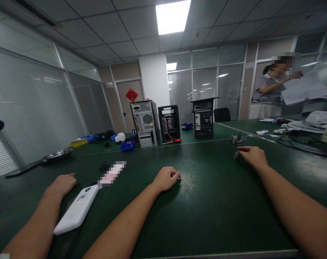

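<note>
My left hand rests low over the green table, its fingers curled around a small shiny metal piece that is mostly hidden. Farther right, my right hand reaches forward with its fingers pinched on a small grey metal part, too small to name. Just beyond those fingertips stand several more little metal parts. At the left, a co-worker's hand lies on the table beside a white power bank-like device.
Three computer cases stand at the back. A red-handled screwdriver and a blue tray lie near them. Cables and a white cap are at the right. A person holding papers stands behind.
</note>
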`<state>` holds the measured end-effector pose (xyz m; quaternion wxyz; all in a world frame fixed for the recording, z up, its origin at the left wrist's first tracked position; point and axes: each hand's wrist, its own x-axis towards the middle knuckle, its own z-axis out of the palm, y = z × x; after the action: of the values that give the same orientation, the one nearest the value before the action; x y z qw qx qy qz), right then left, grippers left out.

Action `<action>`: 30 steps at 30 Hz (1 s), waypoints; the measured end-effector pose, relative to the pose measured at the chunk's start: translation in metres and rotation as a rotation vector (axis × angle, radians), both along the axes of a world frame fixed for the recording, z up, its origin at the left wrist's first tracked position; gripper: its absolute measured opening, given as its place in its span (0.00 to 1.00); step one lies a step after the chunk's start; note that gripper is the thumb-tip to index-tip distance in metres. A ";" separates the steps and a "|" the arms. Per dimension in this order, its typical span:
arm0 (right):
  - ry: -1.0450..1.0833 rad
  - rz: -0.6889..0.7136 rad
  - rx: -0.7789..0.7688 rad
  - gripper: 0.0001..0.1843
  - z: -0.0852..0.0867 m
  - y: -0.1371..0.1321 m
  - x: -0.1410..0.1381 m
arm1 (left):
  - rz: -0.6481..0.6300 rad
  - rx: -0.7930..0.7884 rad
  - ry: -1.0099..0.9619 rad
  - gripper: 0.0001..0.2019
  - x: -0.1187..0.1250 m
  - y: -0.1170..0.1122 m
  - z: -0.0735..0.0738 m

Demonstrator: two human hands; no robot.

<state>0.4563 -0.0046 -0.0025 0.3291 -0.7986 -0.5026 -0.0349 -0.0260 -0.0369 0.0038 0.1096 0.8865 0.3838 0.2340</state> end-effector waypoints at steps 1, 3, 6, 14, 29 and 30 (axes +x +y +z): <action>-0.013 0.011 -0.013 0.22 0.000 0.001 0.000 | 0.000 0.000 0.000 0.22 0.000 0.000 0.000; -0.037 0.037 -0.038 0.22 -0.001 0.003 0.002 | 0.001 -0.004 0.000 0.22 0.000 -0.001 0.001; -0.046 0.066 -0.061 0.23 -0.003 0.006 0.004 | 0.003 -0.009 0.001 0.22 0.001 -0.002 0.002; -0.034 0.045 -0.038 0.24 -0.005 0.008 0.006 | 0.010 -0.021 0.010 0.22 0.001 -0.002 0.002; 0.151 0.025 -0.055 0.20 -0.003 0.005 0.003 | 0.002 -0.025 0.003 0.22 0.000 -0.001 0.002; 0.184 0.026 -0.064 0.21 -0.003 0.005 0.003 | 0.000 -0.025 0.000 0.22 0.000 -0.001 0.002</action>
<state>0.4590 0.0005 -0.0054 0.3485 -0.8021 -0.4813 0.0591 -0.0257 -0.0380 0.0053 0.1208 0.8850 0.3868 0.2294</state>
